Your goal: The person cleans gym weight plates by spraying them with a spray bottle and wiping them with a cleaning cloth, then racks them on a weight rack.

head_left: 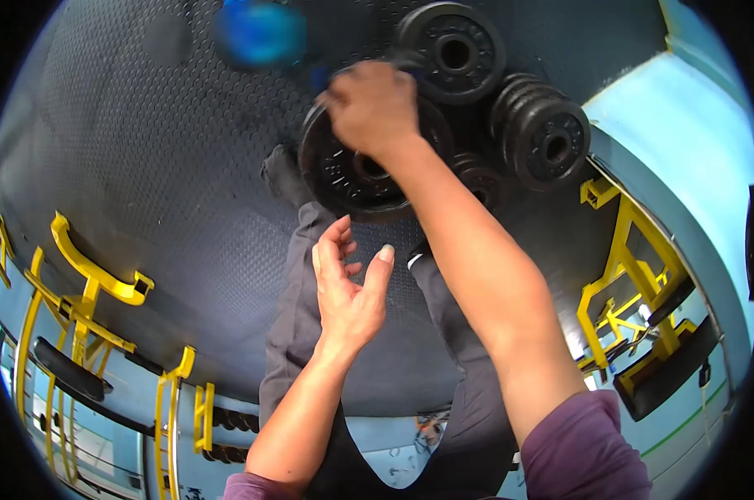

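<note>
My right hand [373,108] is over a large black weight plate [331,171] lying on the dark floor, covering part of its far rim. The fingers curl down and are smeared by motion, so whether they grip anything cannot be made out. A small blue patch shows just beside the fingertips. Farther up and to the left is a rounded blue object [260,33], too blurred to name. Nearer to me, my left hand [348,283] is open above the floor between my legs, palm up, fingers loosely bent and thumb apart, holding nothing.
Another black plate [452,52] lies beyond my right hand. To its right several smaller plates [552,143] are grouped, and another small plate [481,179] sits by my right forearm. Yellow gym frames [85,308] stand on both sides. A pale blue wall [677,125] rises at right.
</note>
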Available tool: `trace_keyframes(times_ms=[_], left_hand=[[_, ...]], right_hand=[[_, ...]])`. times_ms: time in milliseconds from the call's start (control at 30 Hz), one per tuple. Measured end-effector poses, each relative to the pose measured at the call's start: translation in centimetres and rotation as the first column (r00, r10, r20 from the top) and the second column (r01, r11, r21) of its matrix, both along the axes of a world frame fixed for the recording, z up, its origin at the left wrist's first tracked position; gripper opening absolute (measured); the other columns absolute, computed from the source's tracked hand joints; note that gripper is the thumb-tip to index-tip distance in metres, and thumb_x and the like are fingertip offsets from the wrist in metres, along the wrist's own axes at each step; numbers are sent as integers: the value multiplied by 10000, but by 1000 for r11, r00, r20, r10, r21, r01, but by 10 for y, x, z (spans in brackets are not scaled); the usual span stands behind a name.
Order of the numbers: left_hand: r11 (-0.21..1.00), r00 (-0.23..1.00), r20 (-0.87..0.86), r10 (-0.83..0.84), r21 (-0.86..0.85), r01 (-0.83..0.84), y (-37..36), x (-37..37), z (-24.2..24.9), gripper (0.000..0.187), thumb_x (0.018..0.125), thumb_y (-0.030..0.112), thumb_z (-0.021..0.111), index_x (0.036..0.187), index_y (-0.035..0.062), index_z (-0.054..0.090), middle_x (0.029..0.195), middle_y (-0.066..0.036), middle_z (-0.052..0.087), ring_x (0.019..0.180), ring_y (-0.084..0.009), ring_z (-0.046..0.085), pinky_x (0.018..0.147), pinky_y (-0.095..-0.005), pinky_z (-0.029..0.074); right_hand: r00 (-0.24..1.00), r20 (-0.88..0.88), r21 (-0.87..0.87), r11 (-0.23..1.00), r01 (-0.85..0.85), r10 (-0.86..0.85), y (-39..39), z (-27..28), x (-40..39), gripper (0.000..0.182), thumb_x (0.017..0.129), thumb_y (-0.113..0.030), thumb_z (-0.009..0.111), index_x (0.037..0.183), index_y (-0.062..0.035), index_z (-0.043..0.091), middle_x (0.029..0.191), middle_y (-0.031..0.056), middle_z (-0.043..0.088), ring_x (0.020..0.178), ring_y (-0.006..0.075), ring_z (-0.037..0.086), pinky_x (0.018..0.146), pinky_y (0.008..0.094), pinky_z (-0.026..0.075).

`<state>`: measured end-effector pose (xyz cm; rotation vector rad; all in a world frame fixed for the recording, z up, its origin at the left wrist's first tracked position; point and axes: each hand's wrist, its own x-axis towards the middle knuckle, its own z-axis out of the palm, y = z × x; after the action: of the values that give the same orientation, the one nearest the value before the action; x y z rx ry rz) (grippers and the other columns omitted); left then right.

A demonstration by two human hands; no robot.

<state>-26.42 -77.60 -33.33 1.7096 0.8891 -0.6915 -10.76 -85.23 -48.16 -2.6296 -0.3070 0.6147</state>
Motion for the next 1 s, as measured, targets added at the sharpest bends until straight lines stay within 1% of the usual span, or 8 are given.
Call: trace_keyframes(times_ms=[67, 300, 400, 533, 667, 767, 833, 1000], left_hand=[[996, 996, 21, 89, 17, -90, 12, 9, -3, 630, 852, 254, 722, 1363, 20, 438, 1255, -151, 476, 1082, -237, 525, 858, -354, 479], [969, 960, 148, 236, 34, -244, 43, 13, 4, 531, 881, 136, 673, 1352, 8, 462, 1253, -155, 528, 1110, -212, 528, 861, -324, 493], [930, 920, 201, 336, 83, -358, 60, 5, 1, 493, 901, 127, 646, 1342, 0, 467, 1252, -141, 528, 1111, -200, 520, 896, -321, 474], [839, 823, 278, 496, 92, -537, 78, -11, -5, 434, 928, 100, 611, 1329, 2, 478, 1232, -130, 531, 1108, -181, 512, 967, -313, 436], [825, 826, 229, 515, 130, -550, 73, -27, -9, 477, 881, 200, 679, 1286, 11, 515, 1176, -132, 562, 1058, -231, 558, 859, -351, 453], [898, 902, 174, 395, 135, -420, 53, -34, -8, 441, 874, 212, 687, 1250, 32, 546, 1163, -119, 571, 1069, -241, 563, 882, -365, 450], [950, 947, 196, 255, 130, -283, 38, -42, -14, 394, 865, 204, 689, 1200, 32, 575, 1127, -120, 592, 1077, -246, 569, 890, -372, 455], [875, 899, 205, -386, 390, 287, -8, -46, -47, 400, 785, 134, 694, 1165, 56, 598, 1119, -130, 610, 1115, -314, 561, 969, -429, 420]], right_hand=[[869, -12, 174, 857, -485, 494, 35, 0, -11, 279, 888, -385, 587, 1022, -185, 727, 1139, 74, 636, 1185, 285, 526, 949, 542, 413], [898, -260, -175, 897, -406, 355, 75, 4, 10, 358, 912, -435, 548, 1108, -191, 723, 1175, 69, 639, 1200, 281, 511, 958, 591, 398], [507, -267, -144, 486, -862, 820, 105, 9, -47, 333, 882, -393, 564, 1027, -158, 750, 1133, 49, 657, 1151, 237, 529, 1009, 600, 334], [98, -431, 190, 196, -962, 897, 72, 7, -166, 259, 850, -316, 597, 935, -128, 753, 968, 72, 709, 1023, 252, 626, 989, 515, 374], [442, -745, 224, 812, -539, 499, 13, 64, -192, 325, 864, -387, 629, 918, -89, 747, 966, 121, 716, 1033, 286, 634, 904, 445, 445], [649, -757, -1, 992, -127, 82, -23, 87, -183, 385, 879, -402, 639, 831, -24, 695, 835, 183, 688, 874, 338, 660, 773, 436, 485], [588, -741, -135, 929, 344, -325, -50, 93, -183, 471, 899, -419, 639, 759, 29, 602, 694, 223, 622, 660, 356, 636, 621, 425, 471], [501, -538, -136, 656, 742, -678, -102, 85, -190, 451, 930, -397, 625, 763, 22, 613, 646, 148, 604, 599, 204, 550, 612, 374, 447]])
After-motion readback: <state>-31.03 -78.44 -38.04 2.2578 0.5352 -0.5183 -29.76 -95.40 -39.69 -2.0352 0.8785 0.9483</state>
